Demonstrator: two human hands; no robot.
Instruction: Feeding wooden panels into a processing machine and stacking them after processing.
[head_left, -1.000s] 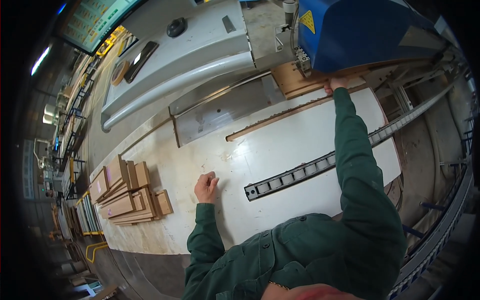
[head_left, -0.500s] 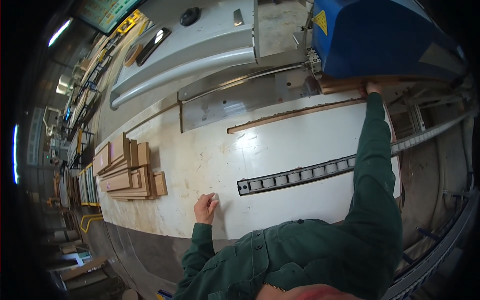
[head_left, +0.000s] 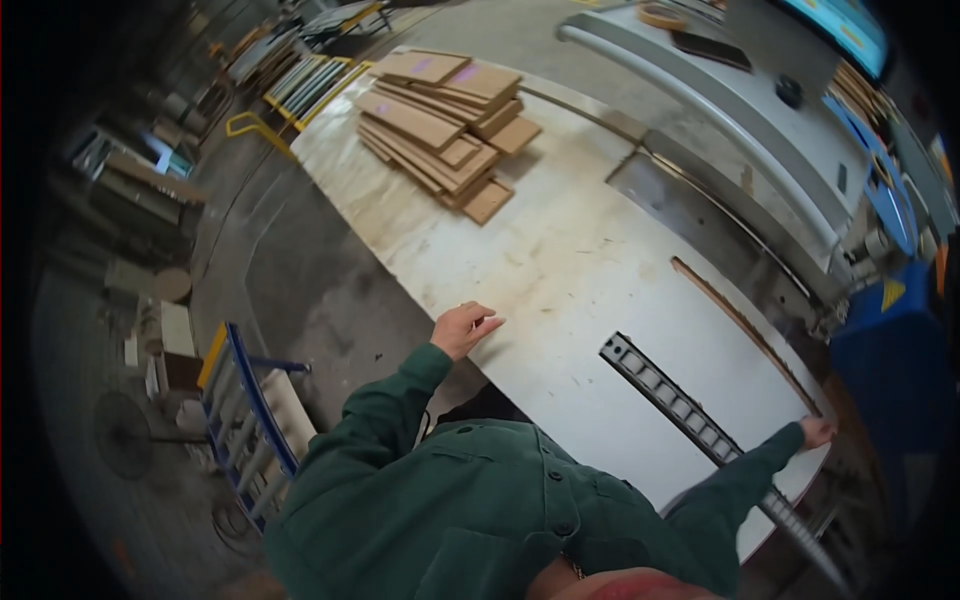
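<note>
Over the near edge of the white worktable (head_left: 560,290), my left hand (head_left: 465,328) is open, its fingers loosely bent and nothing in them. My right hand (head_left: 817,432) is at the table's far right end, beside the end of a long slot (head_left: 745,328). A brown board (head_left: 850,405) lies next to this hand, along the blue machine (head_left: 888,365). The right fingers are small and blurred, so their grip cannot be made out. A stack of brown wooden boards (head_left: 430,125) lies on the far left part of the table, some with purple marks.
A roller track (head_left: 680,400) is set into the table and passes beneath my right forearm. Behind the table stands a grey machine bed (head_left: 720,125) with a rounded rail, carrying a tape roll (head_left: 661,15) and a black mouse (head_left: 789,93). A blue-framed cart (head_left: 245,400) stands at the left.
The view has swung toward the left, so the board stack appears higher and the blue machine farther right. My right hand now appears nearer the slot's end. My left hand stays open.
</note>
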